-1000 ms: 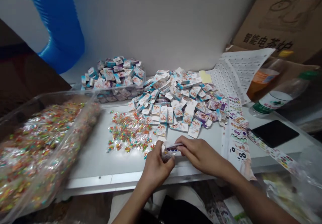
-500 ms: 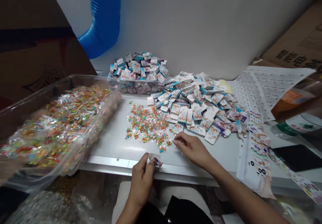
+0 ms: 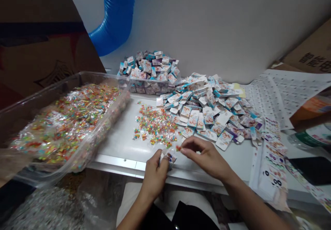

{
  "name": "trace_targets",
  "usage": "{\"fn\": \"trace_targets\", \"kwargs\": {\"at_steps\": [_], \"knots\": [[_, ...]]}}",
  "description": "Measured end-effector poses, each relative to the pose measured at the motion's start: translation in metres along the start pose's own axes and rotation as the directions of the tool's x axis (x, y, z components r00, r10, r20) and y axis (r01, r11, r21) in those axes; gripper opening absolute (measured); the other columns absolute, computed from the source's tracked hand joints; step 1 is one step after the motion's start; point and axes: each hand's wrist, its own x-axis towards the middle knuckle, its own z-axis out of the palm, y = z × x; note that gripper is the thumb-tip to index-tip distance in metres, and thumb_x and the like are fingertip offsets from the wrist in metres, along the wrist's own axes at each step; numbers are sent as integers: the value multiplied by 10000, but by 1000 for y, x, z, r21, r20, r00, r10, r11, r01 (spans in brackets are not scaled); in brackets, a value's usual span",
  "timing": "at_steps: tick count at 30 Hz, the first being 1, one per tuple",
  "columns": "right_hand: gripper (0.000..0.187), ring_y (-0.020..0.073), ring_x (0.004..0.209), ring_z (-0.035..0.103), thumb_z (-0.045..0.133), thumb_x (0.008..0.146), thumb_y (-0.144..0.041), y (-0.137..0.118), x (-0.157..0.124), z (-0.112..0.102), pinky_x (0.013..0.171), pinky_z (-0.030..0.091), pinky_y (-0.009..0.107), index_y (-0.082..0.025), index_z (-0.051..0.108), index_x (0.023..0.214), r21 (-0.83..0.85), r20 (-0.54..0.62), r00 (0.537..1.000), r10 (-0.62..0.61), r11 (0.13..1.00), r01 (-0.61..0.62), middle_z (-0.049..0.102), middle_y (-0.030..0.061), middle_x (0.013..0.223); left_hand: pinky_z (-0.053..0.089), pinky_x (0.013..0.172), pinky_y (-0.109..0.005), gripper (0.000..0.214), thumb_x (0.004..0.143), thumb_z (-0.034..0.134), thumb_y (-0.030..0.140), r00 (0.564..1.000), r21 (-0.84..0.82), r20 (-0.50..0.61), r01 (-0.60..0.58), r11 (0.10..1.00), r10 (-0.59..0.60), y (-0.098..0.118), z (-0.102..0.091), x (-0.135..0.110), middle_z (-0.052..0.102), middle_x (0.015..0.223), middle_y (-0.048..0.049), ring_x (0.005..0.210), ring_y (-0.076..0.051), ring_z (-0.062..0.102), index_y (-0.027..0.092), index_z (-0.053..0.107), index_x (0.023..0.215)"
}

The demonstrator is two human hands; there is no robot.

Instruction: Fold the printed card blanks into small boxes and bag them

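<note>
My left hand point(image 3: 154, 175) grips a small printed carton point(image 3: 171, 157) between thumb and fingers, just over the table's front edge. Close to its right, my right hand point(image 3: 208, 157) pinches a small packet of red and orange candies point(image 3: 178, 148) by fingertips and thumb. The packet is near the carton but apart from it. Behind both hands lies a loose heap of clear packets of coloured candies point(image 3: 155, 125) on the white table point(image 3: 121, 144). A large pile of small cartons point(image 3: 207, 111), some with open flaps, spreads behind my right hand.
A big clear bin point(image 3: 103, 133) of candy packets stands at left, beside a cardboard box point(image 3: 51, 58). Filled cartons heap in a clear tray point(image 3: 144, 87) at the back. Sticker sheets point(image 3: 271, 168), a phone point(image 3: 310, 169) and a bottle point(image 3: 312, 135) lie at right. A blue hose point(image 3: 116, 20) hangs behind.
My right hand now has a candy packet in its fingertips and has come slightly nearer the carton. The left hand keeps its hold on the carton. The whole view has shifted a little.
</note>
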Motion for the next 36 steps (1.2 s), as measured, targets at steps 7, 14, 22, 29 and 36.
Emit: {"fn": "trace_targets", "kwargs": {"at_steps": [7, 14, 22, 29, 36], "knots": [[191, 168, 747, 510, 431, 878, -202, -5, -9, 2, 634, 377, 268, -182, 619, 907, -575, 200, 954, -223, 762, 299, 573, 63, 809, 351, 557, -214, 158, 824, 433, 264, 977, 213, 175, -159, 964, 122, 7, 12, 3, 540, 689, 37, 608, -122, 489, 205, 494, 958], [198, 168, 812, 522, 428, 856, -137, -6, -16, -1, 697, 402, 275, -186, 553, 1001, -456, 259, 947, -191, 840, 294, 593, 53, 881, 350, 558, -222, 205, 796, 455, 204, 961, 300, 203, -244, 922, 188, 9, 22, 0, 554, 678, 44, 576, -123, 513, 209, 465, 1001], [95, 111, 613, 528, 585, 786, -262, 7, -9, 5, 557, 382, 215, -191, 590, 850, -109, 71, 984, 165, 982, -157, 605, -15, 760, 455, 759, -320, 565, 787, 475, 199, 938, 272, 167, -341, 900, 305, -5, 25, 3, 606, 994, -48, 820, -179, 602, 212, 245, 1304], [98, 134, 699, 553, 568, 799, -230, 9, -5, 2, 626, 377, 229, -183, 649, 772, -210, 35, 999, 41, 977, -33, 620, 5, 732, 372, 938, -462, 378, 827, 496, 262, 888, 430, 36, -427, 795, 458, -10, 9, 2, 543, 1165, -96, 1092, -250, 471, 226, 492, 1204], [105, 98, 538, 516, 589, 741, -187, 12, 3, 11, 518, 369, 199, -183, 646, 829, -36, 180, 974, 135, 991, -131, 581, -28, 608, 475, 548, -253, 333, 831, 521, 387, 973, -124, 231, 32, 992, -2, -10, -2, 8, 644, 729, -30, 537, -111, 540, 169, 610, 1067]]}}
